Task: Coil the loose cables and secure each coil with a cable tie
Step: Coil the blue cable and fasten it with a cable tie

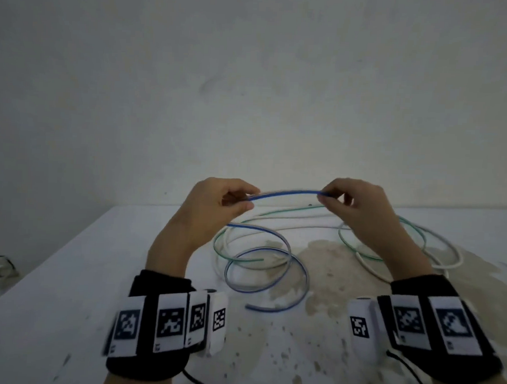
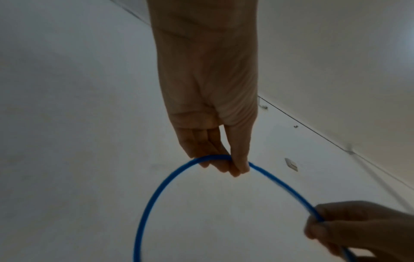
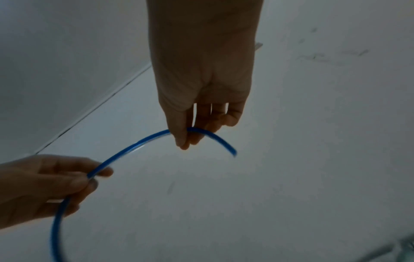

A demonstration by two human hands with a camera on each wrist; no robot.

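Observation:
A blue cable (image 1: 287,192) arches between my two raised hands above the table. My left hand (image 1: 240,201) pinches it between thumb and fingertips, as the left wrist view shows (image 2: 233,168). My right hand (image 1: 324,196) pinches it close to its free end (image 3: 234,153), which sticks out a little past the fingers (image 3: 186,138). From the left hand the blue cable (image 2: 154,193) runs down into loose loops (image 1: 272,272) lying on the table. A green cable (image 1: 280,210) and a white cable (image 1: 444,246) lie tangled among those loops.
The white table (image 1: 82,286) has worn, stained patches (image 1: 324,270) in the middle and near me. A plain wall stands just behind its far edge. A black lead (image 1: 200,382) trails from my left wrist band.

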